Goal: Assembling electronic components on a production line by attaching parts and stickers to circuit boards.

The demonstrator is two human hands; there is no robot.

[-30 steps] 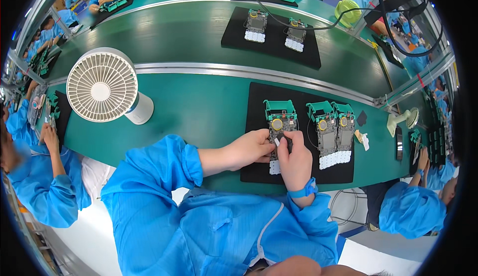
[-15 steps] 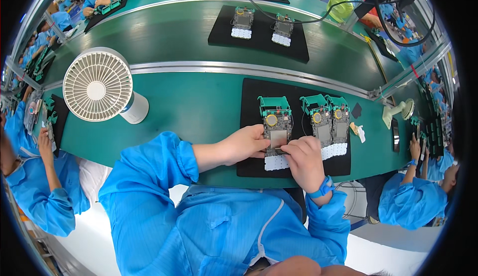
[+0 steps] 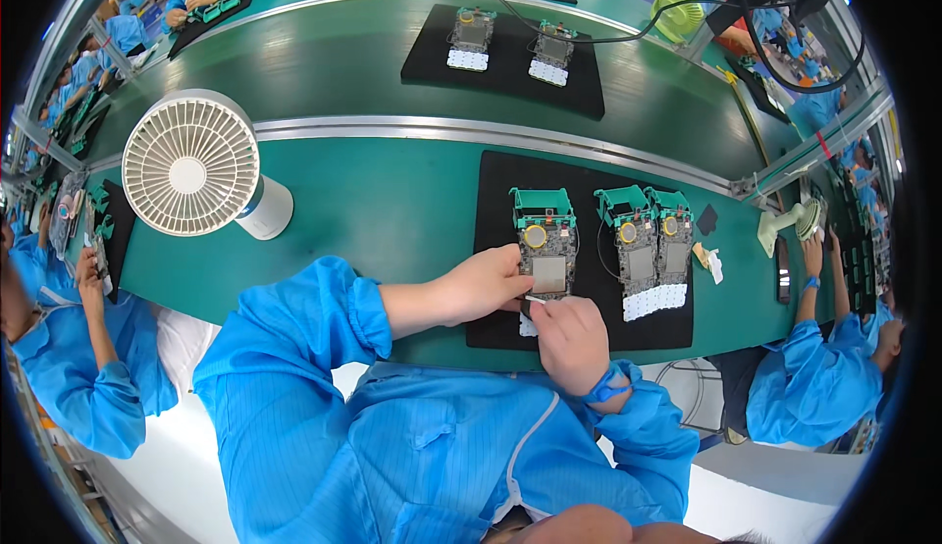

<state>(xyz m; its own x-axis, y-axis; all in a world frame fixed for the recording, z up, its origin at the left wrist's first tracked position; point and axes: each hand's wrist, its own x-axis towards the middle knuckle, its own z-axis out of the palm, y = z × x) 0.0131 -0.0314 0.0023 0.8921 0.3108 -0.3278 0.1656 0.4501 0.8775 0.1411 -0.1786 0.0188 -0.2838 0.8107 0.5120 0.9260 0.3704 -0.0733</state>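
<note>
A circuit board (image 3: 559, 243) with a green plastic frame (image 3: 542, 202) at its far end lies on a black mat (image 3: 496, 218) in front of me. My left hand (image 3: 489, 282) is closed at the board's left edge, thumb and fingers gripping near its silver square. Close beside it, my right hand (image 3: 573, 340) pinches a small strip, partly light, over the board's near end. The fingers hide most of that strip and much of the white pad sheet. Two similar boards (image 3: 638, 261) (image 3: 674, 246) with green frames lie side by side at the right of the mat.
A white fan (image 3: 191, 163) stands on the left of the green table. Beyond the metal rail (image 3: 392, 130), another black mat (image 3: 432, 71) carries two boards. Right of my mat lie a crumpled white scrap (image 3: 714, 267) and a dark phone-like slab (image 3: 782, 271). Co-workers sit on both sides.
My right hand has drawn back toward me and left, uncovering the white pads of the neighbouring boards. My left hand stays put. The far mat has slid slightly left.
</note>
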